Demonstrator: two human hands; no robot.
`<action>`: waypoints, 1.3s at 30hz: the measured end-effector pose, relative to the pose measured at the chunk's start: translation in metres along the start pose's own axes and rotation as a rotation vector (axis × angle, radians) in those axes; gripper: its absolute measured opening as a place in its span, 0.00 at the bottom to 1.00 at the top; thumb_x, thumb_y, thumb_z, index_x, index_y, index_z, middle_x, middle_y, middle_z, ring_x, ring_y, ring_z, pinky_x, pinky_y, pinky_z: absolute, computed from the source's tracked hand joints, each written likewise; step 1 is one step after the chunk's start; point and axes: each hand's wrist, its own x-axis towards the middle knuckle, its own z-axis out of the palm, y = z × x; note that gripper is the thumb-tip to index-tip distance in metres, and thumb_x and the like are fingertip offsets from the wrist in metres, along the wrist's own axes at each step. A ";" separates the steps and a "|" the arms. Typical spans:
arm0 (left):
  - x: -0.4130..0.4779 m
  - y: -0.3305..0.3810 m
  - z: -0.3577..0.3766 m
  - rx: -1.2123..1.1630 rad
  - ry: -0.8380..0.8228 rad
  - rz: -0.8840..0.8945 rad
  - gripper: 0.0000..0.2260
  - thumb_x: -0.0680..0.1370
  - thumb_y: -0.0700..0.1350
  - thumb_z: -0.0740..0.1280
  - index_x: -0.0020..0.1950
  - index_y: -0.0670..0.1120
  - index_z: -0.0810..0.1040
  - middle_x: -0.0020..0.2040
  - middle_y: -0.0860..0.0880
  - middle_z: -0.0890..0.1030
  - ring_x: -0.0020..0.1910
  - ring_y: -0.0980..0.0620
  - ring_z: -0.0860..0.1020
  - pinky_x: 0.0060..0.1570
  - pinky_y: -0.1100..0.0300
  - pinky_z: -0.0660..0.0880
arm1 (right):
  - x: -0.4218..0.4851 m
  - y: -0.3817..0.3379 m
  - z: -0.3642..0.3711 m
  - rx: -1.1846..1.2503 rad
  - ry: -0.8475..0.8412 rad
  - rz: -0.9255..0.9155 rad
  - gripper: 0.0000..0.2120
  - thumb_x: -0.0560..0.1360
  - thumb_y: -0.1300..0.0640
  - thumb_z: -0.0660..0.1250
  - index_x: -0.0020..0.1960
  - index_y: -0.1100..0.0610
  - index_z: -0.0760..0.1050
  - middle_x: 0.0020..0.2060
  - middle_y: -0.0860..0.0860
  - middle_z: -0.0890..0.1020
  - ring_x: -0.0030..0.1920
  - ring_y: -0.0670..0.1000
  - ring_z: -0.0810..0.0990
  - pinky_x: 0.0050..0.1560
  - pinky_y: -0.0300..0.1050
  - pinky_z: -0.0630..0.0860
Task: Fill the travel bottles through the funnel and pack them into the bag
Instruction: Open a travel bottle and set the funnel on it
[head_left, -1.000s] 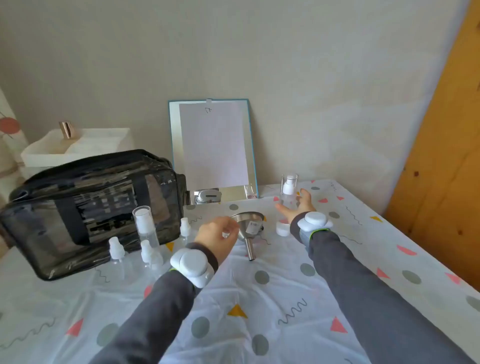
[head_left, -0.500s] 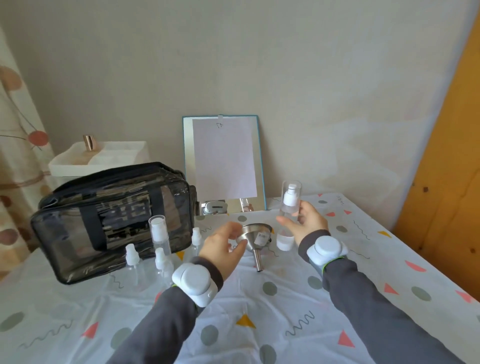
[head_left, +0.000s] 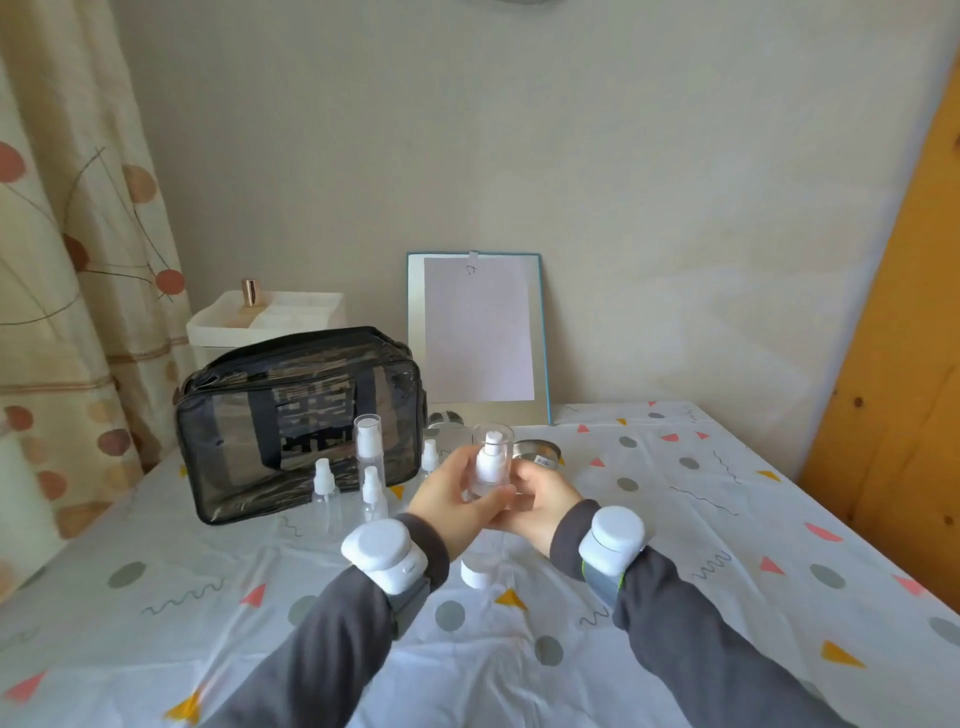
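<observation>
Both hands hold one pump bottle (head_left: 491, 464) upright, just below the centre of the frame.

The left hand (head_left: 453, 500) curls round the bottle's body from the left and the right hand (head_left: 540, 500) grips it low on the right, so its base is hidden behind the fingers. Its clear cap is on. Right behind it the steel funnel (head_left: 540, 451) shows only part of its rim. Left of the hands, a taller pump bottle (head_left: 368, 442) and three small spray bottles (head_left: 324, 488) stand on the worktop (head_left: 727, 519) before the dark see-through bag (head_left: 296, 410). Between the wrists sits a small white pot (head_left: 479, 570); whether jar or lid is unclear. A paper-covered board (head_left: 478, 332) leans on the wall, and a curtain (head_left: 67, 260) is cut off at the left edge.
</observation>
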 end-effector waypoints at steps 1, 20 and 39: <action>-0.001 -0.003 -0.001 -0.002 0.002 -0.012 0.18 0.72 0.45 0.72 0.60 0.48 0.73 0.53 0.50 0.80 0.54 0.53 0.77 0.60 0.53 0.73 | -0.001 0.002 0.002 0.002 -0.006 0.007 0.20 0.67 0.66 0.74 0.51 0.46 0.75 0.48 0.46 0.82 0.51 0.48 0.81 0.52 0.43 0.79; -0.012 -0.030 0.013 -0.030 0.196 -0.084 0.19 0.66 0.50 0.76 0.51 0.61 0.73 0.44 0.65 0.76 0.47 0.65 0.74 0.43 0.74 0.68 | -0.005 0.000 -0.008 -0.164 -0.074 0.050 0.26 0.65 0.68 0.72 0.58 0.48 0.72 0.56 0.49 0.79 0.60 0.49 0.76 0.65 0.52 0.70; 0.002 -0.039 0.007 0.288 -0.077 -0.148 0.13 0.69 0.52 0.72 0.50 0.51 0.76 0.37 0.60 0.77 0.35 0.65 0.74 0.32 0.76 0.67 | -0.003 -0.009 0.017 -0.430 0.326 -0.057 0.19 0.64 0.44 0.75 0.50 0.51 0.76 0.42 0.45 0.78 0.47 0.49 0.79 0.51 0.43 0.75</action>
